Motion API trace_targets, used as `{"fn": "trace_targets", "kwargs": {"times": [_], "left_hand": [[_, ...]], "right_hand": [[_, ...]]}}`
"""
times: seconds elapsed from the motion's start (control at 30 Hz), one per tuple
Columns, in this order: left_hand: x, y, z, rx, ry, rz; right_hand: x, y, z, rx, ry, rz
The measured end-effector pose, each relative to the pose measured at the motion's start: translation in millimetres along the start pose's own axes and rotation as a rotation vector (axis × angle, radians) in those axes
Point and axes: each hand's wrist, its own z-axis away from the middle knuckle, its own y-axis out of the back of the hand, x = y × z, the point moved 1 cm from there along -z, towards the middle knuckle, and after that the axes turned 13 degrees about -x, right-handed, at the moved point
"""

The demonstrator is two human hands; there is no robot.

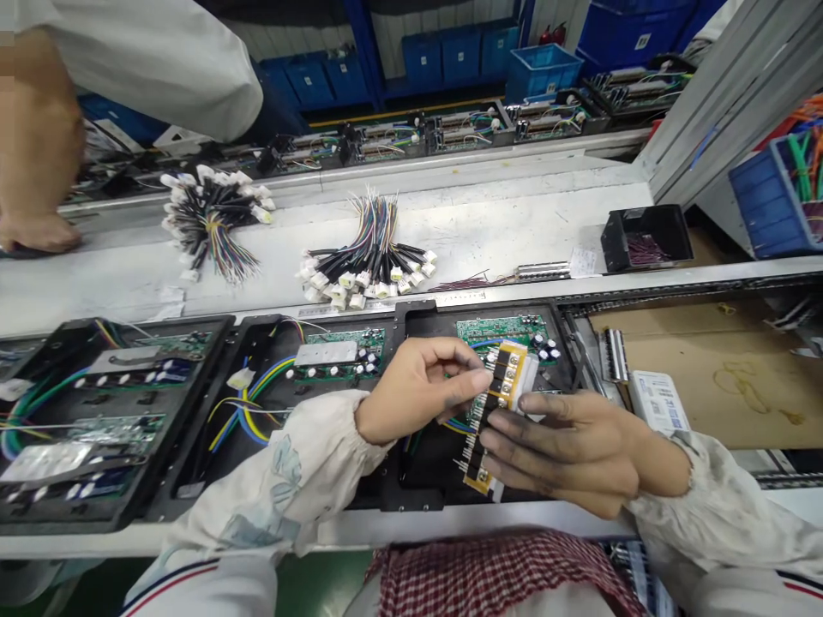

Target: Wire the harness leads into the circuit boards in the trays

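Between my two hands is a heat sink strip with transistors [510, 377], a pale metal bar faced with yellow-orange insulation, black components and thin pins pointing left. My left hand [428, 386] pinches its upper end between thumb and fingers. Darkened at the fingertips, my right hand [566, 446] grips the strip from the right, its fingers across the front and covering part of the components. Under the strip lies a black tray [421, 411] holding a green circuit board [501, 327] with capacitors, partly hidden by my hands.
Left of me sit more black trays [212, 446] with boards and coloured wires. Two wire-harness bundles [222, 218] [369, 253] lie on the white bench. A black bin [648, 240] and cardboard [694, 377] are at right. Another person's hand [39, 231] rests at far left.
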Motion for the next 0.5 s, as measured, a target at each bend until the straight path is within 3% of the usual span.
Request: {"fn": "trace_targets", "kwargs": {"times": [0.13,0.27,0.33,0.4,0.5], "left_hand": [[2.6,1.9,-6.9,-0.006,-0.032,-0.006],[-5.9,-4.6,-7.8,-0.107,0.094,0.099],[-7.2,-8.9,-6.7,-0.064,0.072,0.115],[-2.8,-12.9,-9.2,0.039,-0.010,0.087],[11.9,-15.7,-24.4,0.112,-0.147,-0.040]], "right_hand": [[2.6,-1.1,2.7,0.018,0.042,-0.040],[-1.2,2.1,13.4,0.050,0.001,-0.141],[-1.7,5.9,20.5,0.105,-0.177,-0.246],[0.1,8.3,25.5,0.148,-0.470,-0.386],[7.9,6.4,24.5,0.185,-0.869,-0.763]]}}
